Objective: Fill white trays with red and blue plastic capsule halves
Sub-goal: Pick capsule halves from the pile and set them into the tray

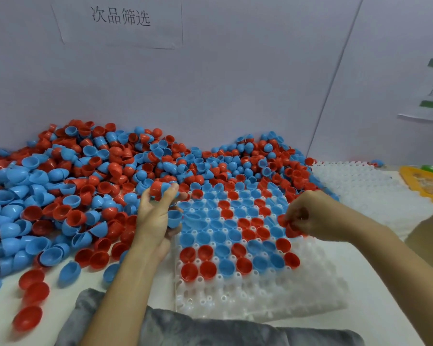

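I see my left hand (158, 213) gripping several red and blue capsule halves (160, 189) beside the white tray (273, 293), while my right hand (308, 218) pinches a red half (291, 231) over its half-filled rows. A loose pile (85, 176) lies behind.

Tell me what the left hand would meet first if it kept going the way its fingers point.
Probably the loose pile of capsule halves just beyond the left hand, which holds several halves with fingers aimed up and away toward the wall; depth is unclear.
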Motion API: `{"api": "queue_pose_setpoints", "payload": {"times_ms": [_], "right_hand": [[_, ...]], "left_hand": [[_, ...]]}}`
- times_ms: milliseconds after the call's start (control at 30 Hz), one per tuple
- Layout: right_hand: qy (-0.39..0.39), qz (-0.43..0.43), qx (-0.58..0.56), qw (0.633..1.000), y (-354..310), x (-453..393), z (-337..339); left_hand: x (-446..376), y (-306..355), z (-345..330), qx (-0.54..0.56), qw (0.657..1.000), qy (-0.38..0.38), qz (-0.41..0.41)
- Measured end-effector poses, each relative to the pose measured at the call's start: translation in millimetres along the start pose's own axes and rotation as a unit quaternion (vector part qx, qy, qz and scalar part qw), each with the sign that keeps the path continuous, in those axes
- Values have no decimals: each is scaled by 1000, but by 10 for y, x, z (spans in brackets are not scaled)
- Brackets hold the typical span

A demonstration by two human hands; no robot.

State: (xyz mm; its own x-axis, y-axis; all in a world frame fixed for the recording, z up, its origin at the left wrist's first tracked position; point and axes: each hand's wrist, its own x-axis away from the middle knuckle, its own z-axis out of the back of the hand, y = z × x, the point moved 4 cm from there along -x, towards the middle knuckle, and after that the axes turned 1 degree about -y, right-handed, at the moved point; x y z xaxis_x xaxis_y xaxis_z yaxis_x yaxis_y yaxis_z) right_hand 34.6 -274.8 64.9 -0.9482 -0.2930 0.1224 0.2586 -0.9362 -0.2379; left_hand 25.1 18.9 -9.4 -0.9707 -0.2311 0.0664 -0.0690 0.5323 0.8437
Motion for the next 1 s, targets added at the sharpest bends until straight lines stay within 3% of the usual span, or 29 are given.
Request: {"api": "queue_pose_setpoints", "payload": {"times_ms": [200, 333, 600, 767, 1000], "right_hand": [[-49, -55, 63, 995, 210, 150, -262], [-23, -63, 96, 993, 228, 167, -402], [-56, -60, 73, 994, 250, 171, -351], [47, -27, 42, 998, 133, 29, -271], [52, -3, 48, 997, 31, -159, -545]], "left_hand": [[45, -2, -13, 2, 1000, 9, 10], [66, -38, -35, 19, 1000, 6, 23], [86, -37, -51, 33, 999, -3, 28], [86, -30, -58, 28, 999, -1, 24], [86, -27, -52, 33, 999, 3, 22]]}}
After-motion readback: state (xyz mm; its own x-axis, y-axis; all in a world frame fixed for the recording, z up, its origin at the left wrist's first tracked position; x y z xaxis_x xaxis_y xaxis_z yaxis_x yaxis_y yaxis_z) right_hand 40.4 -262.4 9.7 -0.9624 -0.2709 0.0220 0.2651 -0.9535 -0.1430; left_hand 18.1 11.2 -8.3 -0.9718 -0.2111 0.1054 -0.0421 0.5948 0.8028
